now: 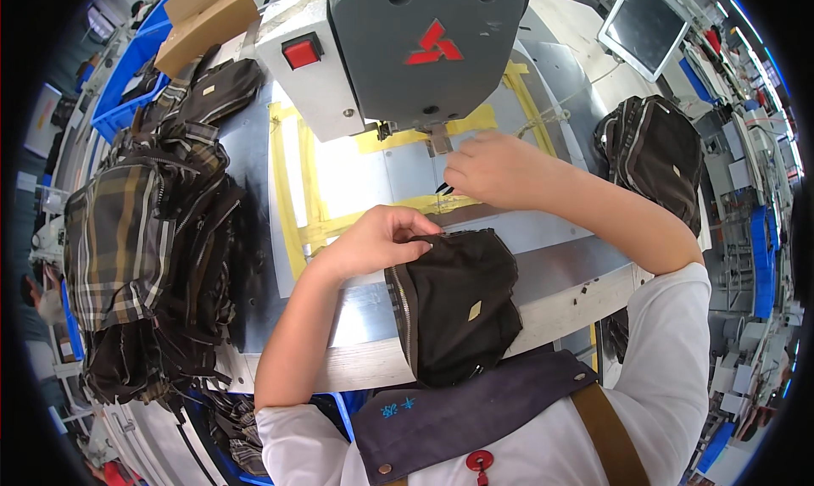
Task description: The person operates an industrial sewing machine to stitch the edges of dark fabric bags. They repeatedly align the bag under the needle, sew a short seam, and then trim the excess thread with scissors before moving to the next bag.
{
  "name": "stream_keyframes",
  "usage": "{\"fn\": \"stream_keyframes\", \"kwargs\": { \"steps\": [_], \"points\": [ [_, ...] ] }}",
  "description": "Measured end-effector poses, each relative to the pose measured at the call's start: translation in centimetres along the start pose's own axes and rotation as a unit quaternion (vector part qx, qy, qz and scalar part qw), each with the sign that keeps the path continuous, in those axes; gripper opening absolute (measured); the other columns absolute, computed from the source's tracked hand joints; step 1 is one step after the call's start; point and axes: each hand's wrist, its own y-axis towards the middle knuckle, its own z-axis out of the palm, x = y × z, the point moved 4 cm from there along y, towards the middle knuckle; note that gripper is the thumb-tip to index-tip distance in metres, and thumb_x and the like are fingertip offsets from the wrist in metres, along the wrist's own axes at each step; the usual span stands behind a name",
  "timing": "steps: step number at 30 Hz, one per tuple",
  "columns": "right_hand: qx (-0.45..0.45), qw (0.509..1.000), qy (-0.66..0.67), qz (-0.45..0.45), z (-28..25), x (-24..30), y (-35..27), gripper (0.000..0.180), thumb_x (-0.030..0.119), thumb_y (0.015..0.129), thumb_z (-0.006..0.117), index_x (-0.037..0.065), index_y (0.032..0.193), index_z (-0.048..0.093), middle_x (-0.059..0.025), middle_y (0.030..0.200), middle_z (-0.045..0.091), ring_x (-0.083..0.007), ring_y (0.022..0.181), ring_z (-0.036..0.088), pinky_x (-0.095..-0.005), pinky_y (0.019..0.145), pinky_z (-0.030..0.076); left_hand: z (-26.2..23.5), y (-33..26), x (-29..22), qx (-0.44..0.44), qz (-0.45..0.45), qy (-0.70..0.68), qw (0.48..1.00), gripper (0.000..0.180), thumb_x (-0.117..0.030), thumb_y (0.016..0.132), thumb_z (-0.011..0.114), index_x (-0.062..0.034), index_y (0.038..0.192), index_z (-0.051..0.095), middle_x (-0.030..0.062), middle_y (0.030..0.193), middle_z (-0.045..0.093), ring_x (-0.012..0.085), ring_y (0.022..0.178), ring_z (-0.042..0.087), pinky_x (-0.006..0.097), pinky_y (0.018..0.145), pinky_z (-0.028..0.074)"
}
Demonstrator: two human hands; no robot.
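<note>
My left hand (377, 242) pinches the top edge of a dark brown fabric pouch (466, 308) between thumb and fingers. The pouch has a zipper along its left side and a small pale label, and hangs over the table's front edge against my apron. My right hand (492, 170) is closed just in front of the sewing machine's needle area (437, 140). A small dark pointed tool (443, 189) sticks out below its curled fingers; its kind cannot be made out. The grey sewing machine head (428, 49) stands over the work plate.
A tall heap of plaid and brown pouches (127, 240) lies at the left. Another stack of brown pouches (657, 151) stands at the right. Yellow tape (318, 231) frames the metal plate. Behind are a blue bin (127, 104), a cardboard box (208, 24) and a screen (644, 24).
</note>
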Motion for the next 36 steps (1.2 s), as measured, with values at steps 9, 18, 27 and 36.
{"fn": "stream_keyframes", "kwargs": {
  "steps": [9,18,27,36],
  "points": [
    [0.132,0.976,0.117,0.129,2.3,0.1,-0.7,0.021,0.030,0.088,0.062,0.011,0.080,0.059,-0.0035,0.080,0.062,-0.0226,0.078,0.061,-0.0358,0.070,0.047,0.3,-0.2,-0.5,0.033,0.019,0.042,0.998,0.024,-0.002,0.085,0.069,-0.0005,0.109,0.066,0.0026,0.096,0.068,0.0064,0.086,0.060,0.023,0.078,0.049],
    [-0.105,0.893,0.368,0.239,-1.6,2.5,-2.6,0.023,0.029,0.086,0.066,0.007,0.083,0.065,-0.0063,0.080,0.063,-0.0256,0.075,0.061,-0.0365,0.068,0.047,1.5,-0.2,-1.7,-0.087,0.069,0.015,0.994,0.032,0.001,0.081,0.068,-0.0066,0.108,0.053,-0.0013,0.084,0.062,0.0051,0.075,0.055,0.022,0.068,0.044],
    [-0.123,0.673,0.664,0.302,0.4,3.5,-2.7,0.017,0.019,0.089,0.066,0.002,0.087,0.064,-0.0010,0.078,0.061,-0.0084,0.073,0.053,-0.0256,0.067,0.043,3.0,-1.5,-5.5,-0.220,0.087,0.204,0.950,0.023,-0.006,0.083,0.070,-0.0013,0.103,0.059,0.0011,0.075,0.060,0.0056,0.068,0.051,0.023,0.060,0.042],
    [-0.113,0.563,0.760,0.303,-0.3,3.5,-3.0,0.015,0.015,0.093,0.062,0.001,0.090,0.063,0.0019,0.084,0.060,-0.0048,0.079,0.052,-0.0229,0.073,0.044,3.2,-1.9,-8.5,-0.168,0.008,0.260,0.951,0.015,-0.009,0.082,0.070,0.0021,0.091,0.065,-0.0011,0.071,0.056,0.0047,0.064,0.044,0.023,0.059,0.039]
  ]
}}
